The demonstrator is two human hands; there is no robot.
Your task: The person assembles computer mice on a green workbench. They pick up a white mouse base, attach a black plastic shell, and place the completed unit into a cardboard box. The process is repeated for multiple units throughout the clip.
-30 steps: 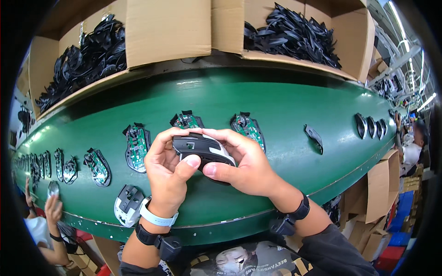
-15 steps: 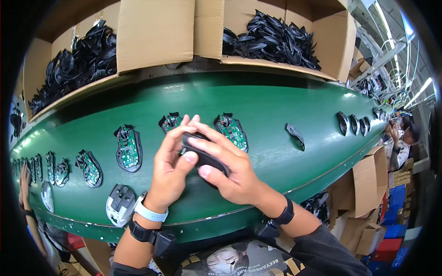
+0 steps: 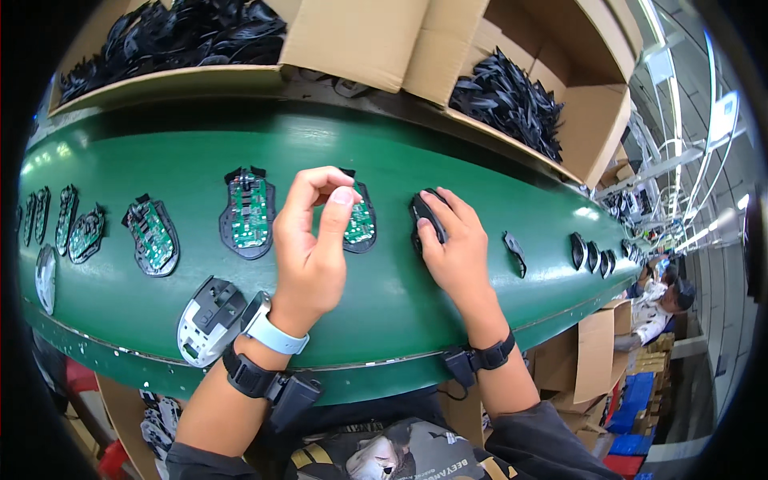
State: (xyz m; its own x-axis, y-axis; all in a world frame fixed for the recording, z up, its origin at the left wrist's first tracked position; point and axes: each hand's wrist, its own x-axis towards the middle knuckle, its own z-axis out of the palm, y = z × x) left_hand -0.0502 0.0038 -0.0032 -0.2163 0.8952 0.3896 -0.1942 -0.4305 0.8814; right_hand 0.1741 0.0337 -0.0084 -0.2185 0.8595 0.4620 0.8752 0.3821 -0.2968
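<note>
My right hand [image 3: 460,252] is closed around a black computer mouse [image 3: 418,214] at the green surface, its fingers over the top and the thumb along its side. To its left, my left hand [image 3: 310,252] is raised with curled fingers apart from the thumb; nothing shows between them. Behind that hand, a mouse base with a green circuit board [image 3: 362,220] is partly hidden. Another circuit-board mouse base [image 3: 248,212] lies farther left. A white and black mouse shell [image 3: 212,320] rests beside my left wrist.
Several board-fitted bases line the left of the green work surface [image 3: 384,296]. A small dark curved part [image 3: 514,252] and several black pieces [image 3: 594,256] lie rightward. Cardboard boxes [image 3: 352,40] of black parts stand behind. A person [image 3: 652,308] sits at the far right.
My hands have parted. The right hand has carried the black mouse right and down toward the surface, while the left has let go of it. The whole view has shifted.
</note>
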